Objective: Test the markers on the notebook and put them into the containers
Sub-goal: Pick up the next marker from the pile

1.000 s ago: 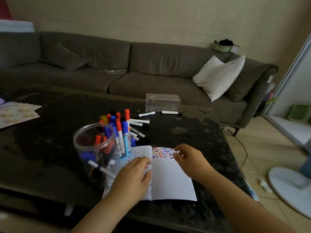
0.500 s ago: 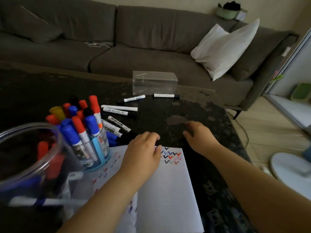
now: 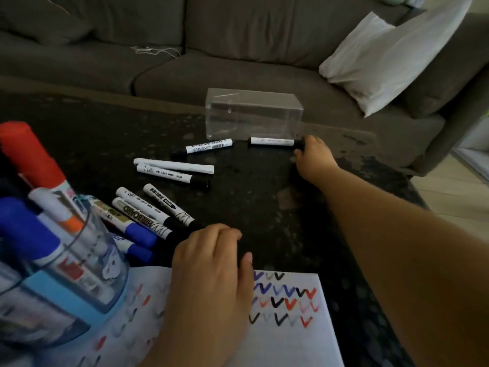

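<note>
My right hand (image 3: 315, 160) reaches far across the dark, mottled tabletop (image 3: 264, 207) to the black marker (image 3: 272, 141) lying just in front of the clear plastic box (image 3: 252, 113). The marker's long axis runs left to right, and my fingers (image 3: 308, 143) curl around its right, black-capped end, touching it; I judge the grip only just made, the barrel flat on the tabletop. My left hand (image 3: 211, 263) is much nearer to me, resting loosely curled on the top edge of the notebook (image 3: 291, 335), holding nothing. The marker is a smooth white cylinder, likely to roll; the notebook page is matte paper with rows of coloured ticks. Other markers (image 3: 164, 205) lie scattered to the left, well apart from my right hand
</note>
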